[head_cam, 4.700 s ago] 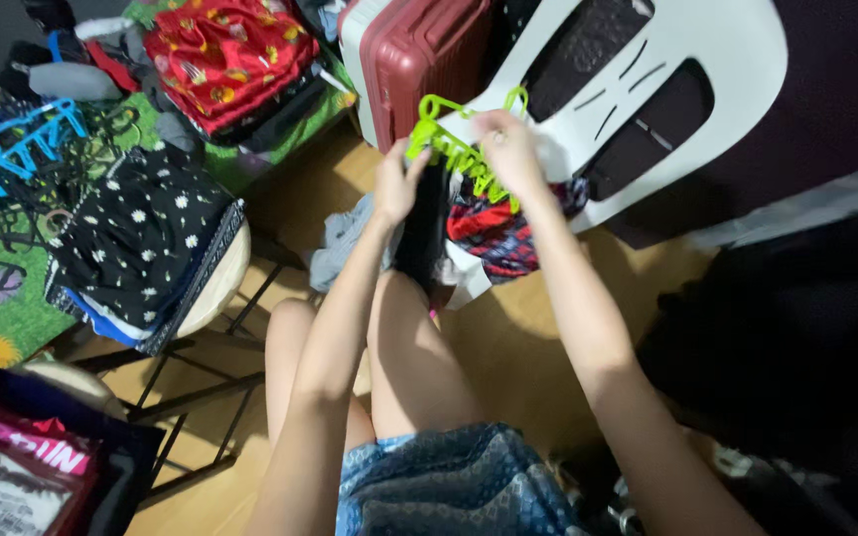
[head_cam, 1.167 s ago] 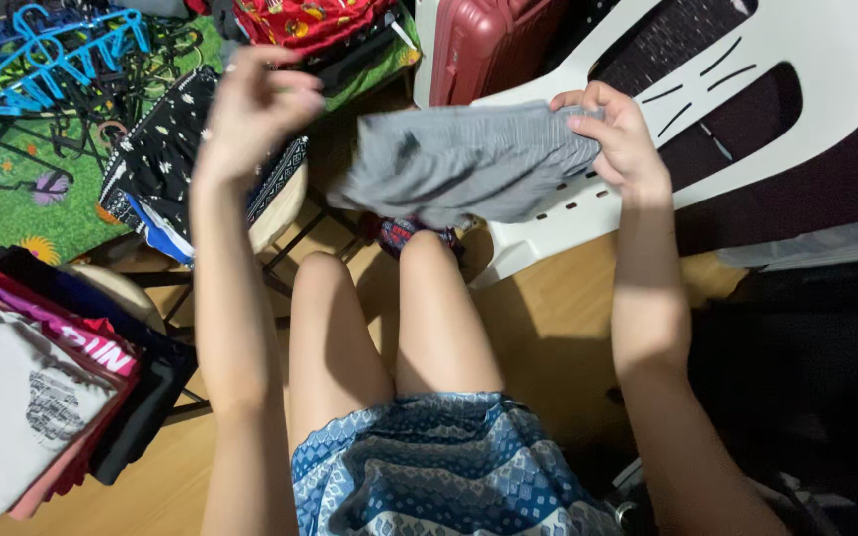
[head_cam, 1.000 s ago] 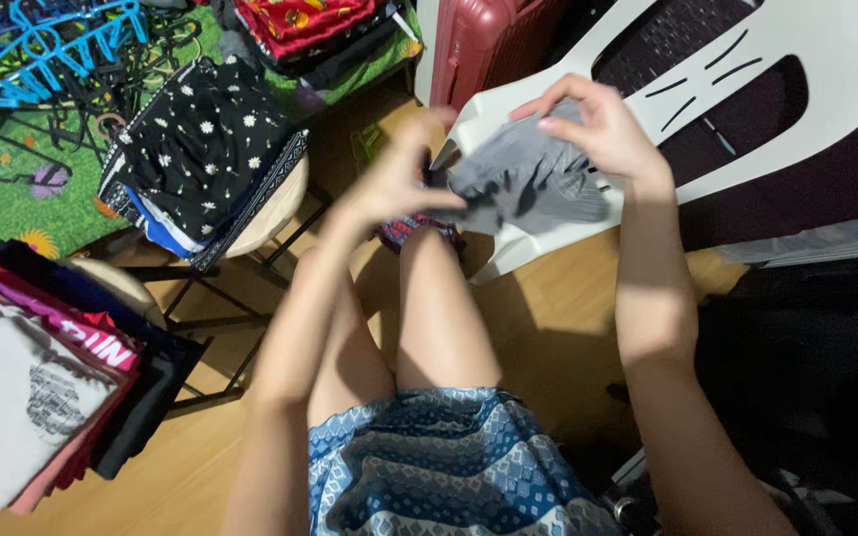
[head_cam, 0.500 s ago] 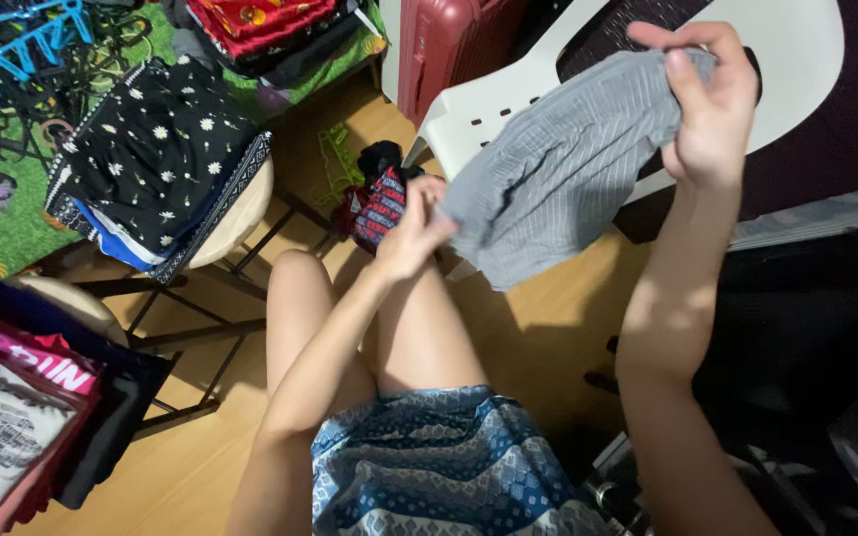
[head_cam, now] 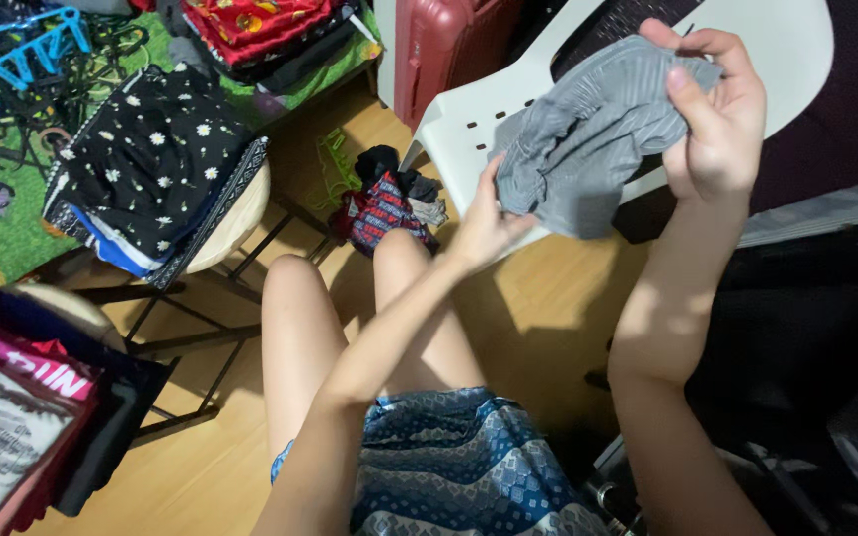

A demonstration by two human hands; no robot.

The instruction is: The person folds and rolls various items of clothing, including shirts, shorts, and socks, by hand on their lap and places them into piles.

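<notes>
Right hand [head_cam: 712, 119] is raised, fingers [head_cam: 687, 84] closed on the top of a bunched grey striped garment [head_cam: 588, 139]; left hand [head_cam: 484, 223] pinches its lower edge. The garment hangs in the air in front of a white plastic chair [head_cam: 449, 119], above the knees. On the floor beyond lies a small pile of clothes [head_cam: 384, 203]; a black daisy-print stack [head_cam: 146, 169] sits on a stool at left.

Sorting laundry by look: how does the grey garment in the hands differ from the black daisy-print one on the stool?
The grey striped garment is bunched up in the air, held by both the left hand and right hand; the black daisy-print garment lies folded flat atop a pile on the round stool. Grey bears fine stripes; black bears white flowers. Both are fabric clothing.
</notes>
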